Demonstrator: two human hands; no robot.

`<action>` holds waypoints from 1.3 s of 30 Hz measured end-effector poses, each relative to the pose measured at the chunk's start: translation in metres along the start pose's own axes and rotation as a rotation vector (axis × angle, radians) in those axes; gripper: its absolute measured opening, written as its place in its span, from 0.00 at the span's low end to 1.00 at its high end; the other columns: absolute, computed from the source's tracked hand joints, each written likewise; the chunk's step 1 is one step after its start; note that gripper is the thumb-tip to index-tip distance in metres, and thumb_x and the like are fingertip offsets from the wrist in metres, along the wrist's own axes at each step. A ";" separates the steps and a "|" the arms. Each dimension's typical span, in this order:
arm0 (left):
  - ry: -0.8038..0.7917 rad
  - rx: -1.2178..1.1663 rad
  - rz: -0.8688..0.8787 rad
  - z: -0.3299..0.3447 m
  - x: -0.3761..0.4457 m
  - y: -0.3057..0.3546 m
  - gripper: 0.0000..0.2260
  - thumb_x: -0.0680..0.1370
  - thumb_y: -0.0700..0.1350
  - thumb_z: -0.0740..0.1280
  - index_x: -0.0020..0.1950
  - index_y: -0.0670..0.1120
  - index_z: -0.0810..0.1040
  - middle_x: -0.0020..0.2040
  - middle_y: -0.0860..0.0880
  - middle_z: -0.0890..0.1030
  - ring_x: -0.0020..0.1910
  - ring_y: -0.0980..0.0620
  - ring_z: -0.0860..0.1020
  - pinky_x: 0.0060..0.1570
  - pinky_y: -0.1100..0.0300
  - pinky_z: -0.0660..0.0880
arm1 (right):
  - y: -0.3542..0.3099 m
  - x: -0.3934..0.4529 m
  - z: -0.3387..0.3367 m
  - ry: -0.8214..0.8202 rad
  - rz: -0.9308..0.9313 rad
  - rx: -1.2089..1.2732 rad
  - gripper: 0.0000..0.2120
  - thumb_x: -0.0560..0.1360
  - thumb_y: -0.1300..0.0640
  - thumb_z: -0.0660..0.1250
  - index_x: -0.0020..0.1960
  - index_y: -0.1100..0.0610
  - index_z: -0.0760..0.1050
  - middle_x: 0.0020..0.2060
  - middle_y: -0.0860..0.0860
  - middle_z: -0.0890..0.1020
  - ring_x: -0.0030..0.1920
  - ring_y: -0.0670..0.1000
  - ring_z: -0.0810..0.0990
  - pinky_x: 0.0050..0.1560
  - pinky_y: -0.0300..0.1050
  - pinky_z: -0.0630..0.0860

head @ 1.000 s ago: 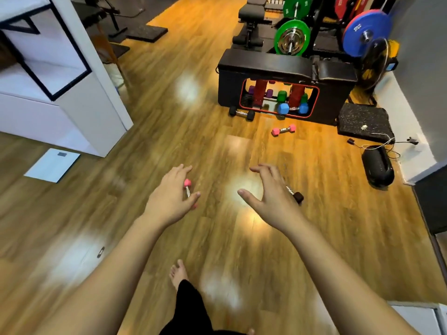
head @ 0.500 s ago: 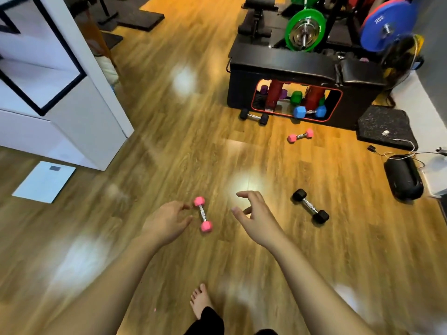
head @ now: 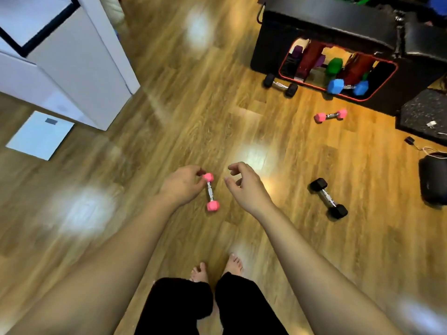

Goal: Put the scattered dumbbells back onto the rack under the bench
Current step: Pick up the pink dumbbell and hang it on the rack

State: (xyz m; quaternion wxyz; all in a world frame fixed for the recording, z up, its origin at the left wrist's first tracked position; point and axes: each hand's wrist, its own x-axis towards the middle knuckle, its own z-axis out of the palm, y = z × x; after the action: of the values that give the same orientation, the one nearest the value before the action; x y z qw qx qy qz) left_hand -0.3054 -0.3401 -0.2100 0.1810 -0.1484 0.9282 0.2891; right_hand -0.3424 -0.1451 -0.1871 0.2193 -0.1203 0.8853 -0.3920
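A small pink dumbbell (head: 211,194) lies on the wood floor just ahead of my feet. My left hand (head: 181,184) hangs at its left with loosely curled fingers, the fingertips at its far pink head; no grip shows. My right hand (head: 246,184) hovers to its right, fingers loosely curled and holding nothing. A black dumbbell (head: 328,198) lies further right. A second pink dumbbell (head: 331,115) and another black dumbbell (head: 280,85) lie near the black bench (head: 326,20). The red-edged rack (head: 338,66) under it holds purple, green and blue dumbbells.
A white cabinet (head: 72,68) stands at the left with a flat white scale (head: 40,135) on the floor beside it. At the right are a black rubber mat (head: 420,112), a black speaker (head: 434,177) and loose cables. My bare feet (head: 217,269) stand below.
The view has tilted down and come closer to the floor. Both hands have lowered toward the near pink dumbbell, and my left fingertips have reached its far head.
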 end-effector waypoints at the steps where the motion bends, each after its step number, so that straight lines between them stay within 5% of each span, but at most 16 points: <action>1: 0.006 0.005 0.002 0.012 0.013 -0.011 0.26 0.71 0.67 0.59 0.56 0.52 0.80 0.54 0.49 0.83 0.55 0.47 0.80 0.53 0.50 0.78 | 0.009 0.012 0.011 -0.011 -0.007 -0.010 0.15 0.79 0.48 0.65 0.63 0.53 0.74 0.56 0.47 0.76 0.45 0.48 0.77 0.52 0.44 0.75; 5: 0.016 0.066 0.032 0.056 0.064 -0.055 0.15 0.75 0.57 0.64 0.57 0.52 0.79 0.55 0.50 0.82 0.56 0.47 0.80 0.52 0.51 0.78 | 0.056 0.054 0.058 -0.031 0.005 -0.023 0.12 0.79 0.53 0.66 0.61 0.54 0.75 0.53 0.46 0.75 0.42 0.43 0.72 0.48 0.34 0.71; 10: -0.032 0.300 0.162 0.141 0.145 -0.125 0.15 0.78 0.52 0.65 0.64 0.52 0.76 0.61 0.51 0.80 0.62 0.49 0.77 0.56 0.55 0.75 | 0.147 0.108 0.155 -0.033 0.155 -0.061 0.12 0.78 0.50 0.66 0.60 0.50 0.74 0.54 0.47 0.78 0.47 0.49 0.77 0.54 0.49 0.77; 22: -0.120 0.753 0.487 0.383 0.362 -0.269 0.16 0.79 0.44 0.60 0.65 0.55 0.76 0.66 0.57 0.77 0.68 0.50 0.70 0.54 0.55 0.69 | 0.377 0.265 0.386 -0.027 0.412 -0.304 0.11 0.76 0.49 0.65 0.57 0.49 0.77 0.54 0.53 0.83 0.56 0.59 0.82 0.51 0.49 0.76; 26: -0.155 0.962 0.586 0.421 0.405 -0.286 0.16 0.83 0.45 0.56 0.68 0.54 0.74 0.69 0.58 0.74 0.70 0.49 0.66 0.61 0.54 0.62 | 0.418 0.299 0.419 -0.064 0.429 -0.416 0.11 0.76 0.52 0.66 0.57 0.54 0.79 0.57 0.55 0.83 0.60 0.58 0.81 0.50 0.47 0.72; 30: -0.188 1.079 0.643 0.434 0.422 -0.289 0.17 0.84 0.47 0.53 0.70 0.55 0.73 0.73 0.60 0.69 0.77 0.49 0.56 0.74 0.41 0.49 | 0.439 0.313 0.434 -0.086 0.475 -0.412 0.13 0.76 0.53 0.67 0.59 0.55 0.78 0.58 0.55 0.83 0.59 0.58 0.82 0.52 0.48 0.73; 35: -0.161 1.140 0.696 0.440 0.431 -0.292 0.16 0.84 0.48 0.55 0.70 0.55 0.70 0.77 0.56 0.65 0.81 0.46 0.41 0.67 0.34 0.29 | 0.444 0.318 0.442 -0.112 0.492 -0.385 0.12 0.76 0.55 0.66 0.59 0.55 0.78 0.58 0.55 0.83 0.58 0.58 0.82 0.55 0.49 0.77; 39: -0.159 1.154 0.692 0.447 0.438 -0.285 0.11 0.83 0.46 0.56 0.62 0.51 0.75 0.62 0.53 0.79 0.80 0.45 0.52 0.65 0.31 0.28 | 0.450 0.319 0.440 -0.120 0.487 -0.380 0.15 0.77 0.49 0.67 0.61 0.55 0.77 0.59 0.55 0.82 0.60 0.59 0.81 0.57 0.48 0.76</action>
State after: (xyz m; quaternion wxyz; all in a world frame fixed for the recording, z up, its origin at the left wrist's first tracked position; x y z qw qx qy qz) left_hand -0.4752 -0.3764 -0.8754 0.1960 0.2997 0.9117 -0.2015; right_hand -0.4279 -0.2515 -0.8795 0.3320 0.0336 0.9310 -0.1479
